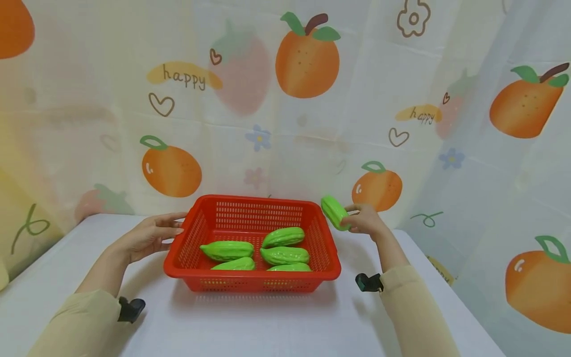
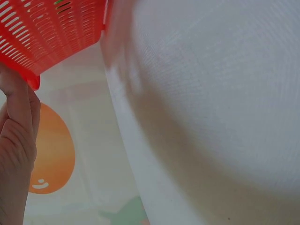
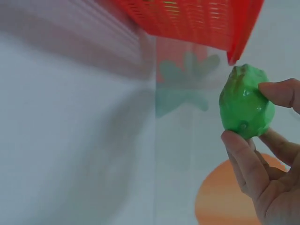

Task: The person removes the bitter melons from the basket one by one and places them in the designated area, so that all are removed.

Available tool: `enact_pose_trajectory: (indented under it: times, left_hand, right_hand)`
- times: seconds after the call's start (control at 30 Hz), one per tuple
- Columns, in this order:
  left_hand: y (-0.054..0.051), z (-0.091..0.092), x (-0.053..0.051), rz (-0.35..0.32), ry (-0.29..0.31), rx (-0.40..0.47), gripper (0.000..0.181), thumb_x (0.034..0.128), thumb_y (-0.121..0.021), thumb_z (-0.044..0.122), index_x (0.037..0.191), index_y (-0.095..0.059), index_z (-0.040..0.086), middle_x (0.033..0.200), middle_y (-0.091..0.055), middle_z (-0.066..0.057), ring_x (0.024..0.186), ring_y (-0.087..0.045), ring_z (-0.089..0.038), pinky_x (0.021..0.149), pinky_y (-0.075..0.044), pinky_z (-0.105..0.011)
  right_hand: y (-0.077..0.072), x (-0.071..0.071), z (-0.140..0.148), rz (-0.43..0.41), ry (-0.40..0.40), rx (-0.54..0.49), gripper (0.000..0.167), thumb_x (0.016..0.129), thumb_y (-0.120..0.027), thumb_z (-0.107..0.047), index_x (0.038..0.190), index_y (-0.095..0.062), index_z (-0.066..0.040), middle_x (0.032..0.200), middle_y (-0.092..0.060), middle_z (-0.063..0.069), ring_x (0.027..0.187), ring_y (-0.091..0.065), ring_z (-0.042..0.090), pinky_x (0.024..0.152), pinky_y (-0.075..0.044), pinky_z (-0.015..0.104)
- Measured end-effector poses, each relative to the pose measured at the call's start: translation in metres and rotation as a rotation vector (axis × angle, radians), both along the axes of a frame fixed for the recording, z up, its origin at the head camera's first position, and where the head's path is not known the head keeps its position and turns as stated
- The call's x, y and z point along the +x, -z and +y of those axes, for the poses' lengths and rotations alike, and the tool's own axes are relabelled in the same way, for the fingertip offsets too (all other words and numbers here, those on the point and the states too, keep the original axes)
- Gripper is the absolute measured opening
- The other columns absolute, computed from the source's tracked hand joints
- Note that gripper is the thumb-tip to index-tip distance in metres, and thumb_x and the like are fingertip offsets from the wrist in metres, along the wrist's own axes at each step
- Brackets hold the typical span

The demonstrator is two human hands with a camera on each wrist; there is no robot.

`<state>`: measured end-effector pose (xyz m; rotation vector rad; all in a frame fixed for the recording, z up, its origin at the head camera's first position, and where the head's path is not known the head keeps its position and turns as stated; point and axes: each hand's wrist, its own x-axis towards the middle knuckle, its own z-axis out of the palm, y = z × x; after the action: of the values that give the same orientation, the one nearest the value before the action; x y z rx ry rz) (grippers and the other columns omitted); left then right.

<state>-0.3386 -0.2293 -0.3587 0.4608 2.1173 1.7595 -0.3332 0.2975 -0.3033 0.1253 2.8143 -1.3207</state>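
Hanging behind the red basket (image 1: 252,273) you have a broad fruit-printed curtain (image 1: 308,148), and beneath the basket spreads the white counter (image 1: 250,327). At the basket's left rim, your left hand (image 1: 144,235) has its fingers loosely extended toward the edge, the tips seemingly touching it. Just beyond the basket's right rim, your right hand (image 1: 366,219) pinches the held green gourd (image 1: 332,210) between thumb and fingers, off the counter and beside the basket's far right corner. Expect that gourd to be light and stiff, probably moulded plastic; its glossy skin may slip a little, though the ridges should help, and it looks unlikely to bruise. Your best hold is around its thick middle, across the ridges. Its long axis slants, the upper end leaning left toward the basket and the lower end in your fingers; you can't tell which end tapers. Inside the basket, five similar gourds (image 1: 229,251) lie roughly lengthwise, left to right.
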Motion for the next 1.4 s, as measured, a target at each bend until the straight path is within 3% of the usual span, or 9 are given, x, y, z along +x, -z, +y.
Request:
enact_pose_trajectory:
  times: [0.27,0.57,0.97,1.4]
  left_hand:
    - [-0.001,0.001,0.001,-0.008,-0.014,-0.003,0.072,0.099,-0.057,0.022,0.156,-0.019,0.003,0.111,-0.061,0.009,0.103,-0.066,-0.006,0.093,-0.058,-0.038]
    - [-0.002,-0.001,0.001,-0.01,0.01,0.025,0.069,0.0998,-0.054,0.019,0.156,-0.018,0.001,0.109,-0.063,0.01,0.102,-0.067,-0.005,0.09,-0.059,-0.034]
    - [0.001,-0.002,-0.001,-0.011,0.013,0.023,0.07,0.1005,-0.053,0.019,0.156,-0.015,0.0,0.109,-0.062,0.009,0.1,-0.067,-0.005,0.09,-0.059,-0.033]
    - [0.0,0.0,-0.001,-0.019,0.014,0.013,0.07,0.1001,-0.054,0.021,0.157,-0.017,0.002,0.109,-0.063,0.01,0.101,-0.066,-0.005,0.09,-0.058,-0.033]
  right_hand:
    - [0.027,0.007,0.011,-0.029,0.047,0.008,0.059,0.085,-0.069,-0.018,0.136,-0.05,0.003,0.128,-0.056,0.024,0.097,-0.065,0.023,0.084,-0.061,0.031]
    - [0.048,0.011,0.019,-0.065,0.097,-0.008,0.058,0.085,-0.07,-0.017,0.135,-0.05,0.004,0.124,-0.055,0.023,0.093,-0.064,0.022,0.084,-0.061,0.031]
    - [0.067,0.016,0.021,-0.108,0.138,-0.001,0.058,0.085,-0.071,-0.019,0.134,-0.051,0.004,0.126,-0.055,0.023,0.084,-0.061,0.019,0.076,-0.059,0.026]
    - [0.077,0.02,0.021,-0.147,0.172,-0.006,0.06,0.085,-0.071,-0.023,0.134,-0.05,0.004,0.128,-0.053,0.024,0.099,-0.06,0.027,0.088,-0.059,0.033]
